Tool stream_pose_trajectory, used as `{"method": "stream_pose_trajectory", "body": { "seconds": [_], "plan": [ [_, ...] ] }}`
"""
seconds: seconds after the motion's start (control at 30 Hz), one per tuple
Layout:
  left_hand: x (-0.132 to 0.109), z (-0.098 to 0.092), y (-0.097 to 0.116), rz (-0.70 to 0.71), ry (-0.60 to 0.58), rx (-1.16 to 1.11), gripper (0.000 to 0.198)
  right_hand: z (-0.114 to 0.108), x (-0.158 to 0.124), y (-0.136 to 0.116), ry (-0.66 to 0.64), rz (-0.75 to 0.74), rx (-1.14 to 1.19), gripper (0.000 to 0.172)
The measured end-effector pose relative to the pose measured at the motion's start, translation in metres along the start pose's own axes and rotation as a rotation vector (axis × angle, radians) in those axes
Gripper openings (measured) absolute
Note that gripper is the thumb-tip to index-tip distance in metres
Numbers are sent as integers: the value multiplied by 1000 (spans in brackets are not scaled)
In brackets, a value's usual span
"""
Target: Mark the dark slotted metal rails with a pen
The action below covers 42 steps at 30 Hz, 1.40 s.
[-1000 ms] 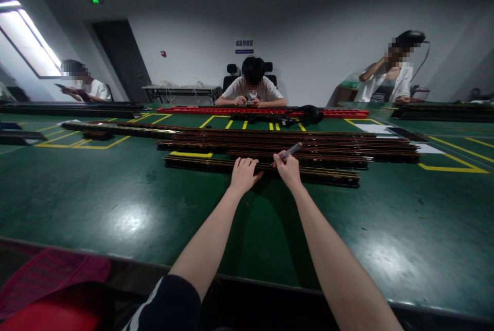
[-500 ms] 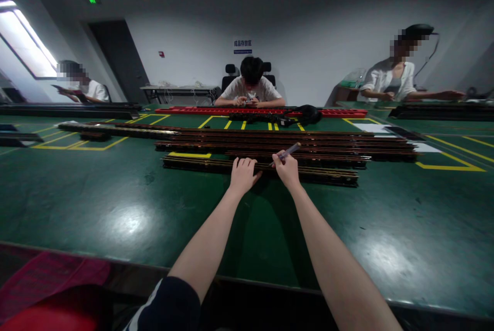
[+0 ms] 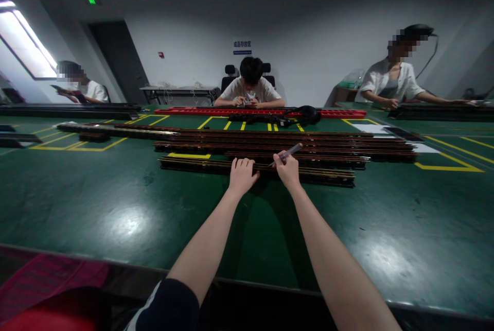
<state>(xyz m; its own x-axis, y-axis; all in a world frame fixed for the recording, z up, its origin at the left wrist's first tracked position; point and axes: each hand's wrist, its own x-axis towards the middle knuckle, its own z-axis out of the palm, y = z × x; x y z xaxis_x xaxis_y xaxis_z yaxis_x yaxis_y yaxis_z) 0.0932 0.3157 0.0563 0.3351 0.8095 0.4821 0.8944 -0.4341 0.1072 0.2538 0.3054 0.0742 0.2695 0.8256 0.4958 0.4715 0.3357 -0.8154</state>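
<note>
A long dark rail with gold edges [image 3: 193,164] lies across the green table [image 3: 96,202], nearest to me. My left hand [image 3: 241,175] rests flat on it, fingers stretched forward. Just to its right, my right hand [image 3: 287,169] is closed around a pen [image 3: 287,153] whose tip points down at the same rail. Several more long dark rails [image 3: 293,141] lie in rows behind it.
Long red strips [image 3: 339,113] and a black bundle [image 3: 309,114] lie at the table's far side, where a seated person [image 3: 251,89] bends over something small. Another person [image 3: 393,84] leans in at the right, and a third person [image 3: 81,86] sits far left. Yellow floor-style markings [image 3: 447,168] cross the table.
My hands have hardly moved. The person at the right has lowered an arm from head height and now reaches out over the right-hand table.
</note>
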Motion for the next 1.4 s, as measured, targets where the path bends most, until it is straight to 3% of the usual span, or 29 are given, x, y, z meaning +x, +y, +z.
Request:
{"method": "stream_pose_trajectory", "body": {
  "seconds": [0.47, 1.07, 1.4],
  "plan": [
    [0, 3, -1, -37, 47, -15, 28, -1, -1, -2, 27, 28, 19, 29],
    [-2, 2, 0, -5, 10, -22, 36, -3, 0, 0, 72, 34, -10, 32],
    [-1, 1, 2, -12, 8, 40, 37, 0, 1, 3, 8, 9, -71, 25]
  ]
}}
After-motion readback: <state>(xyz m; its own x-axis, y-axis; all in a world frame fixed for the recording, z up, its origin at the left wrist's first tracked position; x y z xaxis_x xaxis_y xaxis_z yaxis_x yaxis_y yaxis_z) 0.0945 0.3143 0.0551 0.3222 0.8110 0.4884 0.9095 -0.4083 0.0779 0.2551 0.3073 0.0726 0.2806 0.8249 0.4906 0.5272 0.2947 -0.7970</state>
